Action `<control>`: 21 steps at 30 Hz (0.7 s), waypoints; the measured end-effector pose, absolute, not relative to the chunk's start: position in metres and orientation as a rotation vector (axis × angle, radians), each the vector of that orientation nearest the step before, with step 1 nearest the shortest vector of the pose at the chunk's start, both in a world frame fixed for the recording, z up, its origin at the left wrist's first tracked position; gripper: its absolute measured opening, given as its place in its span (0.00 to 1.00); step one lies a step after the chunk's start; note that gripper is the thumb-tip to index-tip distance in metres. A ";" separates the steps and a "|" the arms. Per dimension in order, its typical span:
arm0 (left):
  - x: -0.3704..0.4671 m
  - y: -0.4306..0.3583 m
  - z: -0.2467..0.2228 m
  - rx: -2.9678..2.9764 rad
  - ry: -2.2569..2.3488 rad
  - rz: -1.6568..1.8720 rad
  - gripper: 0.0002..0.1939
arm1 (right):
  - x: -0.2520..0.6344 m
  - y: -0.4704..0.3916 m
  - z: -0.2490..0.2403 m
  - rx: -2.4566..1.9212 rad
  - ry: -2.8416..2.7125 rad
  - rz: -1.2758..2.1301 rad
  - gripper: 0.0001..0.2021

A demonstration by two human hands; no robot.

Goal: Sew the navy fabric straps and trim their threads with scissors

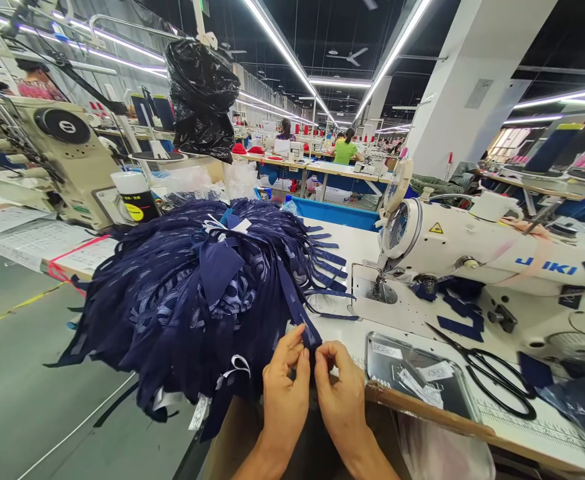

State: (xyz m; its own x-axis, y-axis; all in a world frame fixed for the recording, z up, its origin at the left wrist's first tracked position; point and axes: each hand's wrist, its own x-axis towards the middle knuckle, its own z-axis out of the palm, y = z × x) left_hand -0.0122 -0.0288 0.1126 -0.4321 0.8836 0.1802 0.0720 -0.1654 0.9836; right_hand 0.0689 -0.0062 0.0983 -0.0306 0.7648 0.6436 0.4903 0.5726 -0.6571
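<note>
left fingers (pixel 289 341), right fingers (pixel 336 352) hold navy strip (pixel 297 313)

Big factory hall, deep room. Ceiling (pixel 317 33) was dark, with long white strip lights (pixel 405 33) running toward the far end, lit bright. A white ceiling fan (pixel 351 57) hung in the middle distance. Thick white pillar (pixel 492 40) stood right of center, grey panel (pixel 479 93) on its face; a second, thinner-looking pillar (pixel 378 97) stood farther back. Wall (pixel 127 35) on the left was pale grey, ribbed or folded, couldn't tell which. Floor (pixel 17 360) was grey-green with a yellow line (pixel 17 307) at left. Light-topped tables (pixel 285 162) filled the background. Another table (pixel 555 191) stood at right, near a bright window (pixel 512 147). Far end was too small to read.
</note>
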 end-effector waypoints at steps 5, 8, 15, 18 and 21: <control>-0.011 -0.030 0.116 1.066 1.464 1.666 0.17 | 0.070 -0.006 0.097 -1.060 -1.635 0.325 0.07; -0.010 -0.031 0.116 1.098 1.477 1.665 0.17 | 0.070 -0.006 0.098 -1.049 -1.649 0.279 0.07; -0.007 -0.031 0.114 1.224 1.540 1.706 0.17 | 0.070 -0.005 0.098 -1.029 -1.682 0.178 0.08; -0.009 -0.032 0.110 1.272 1.574 1.695 0.17 | 0.070 -0.005 0.098 -1.033 -1.709 0.151 0.08; -0.012 -0.031 0.106 1.321 1.575 1.686 0.16 | 0.070 -0.004 0.098 -1.051 -1.737 0.145 0.08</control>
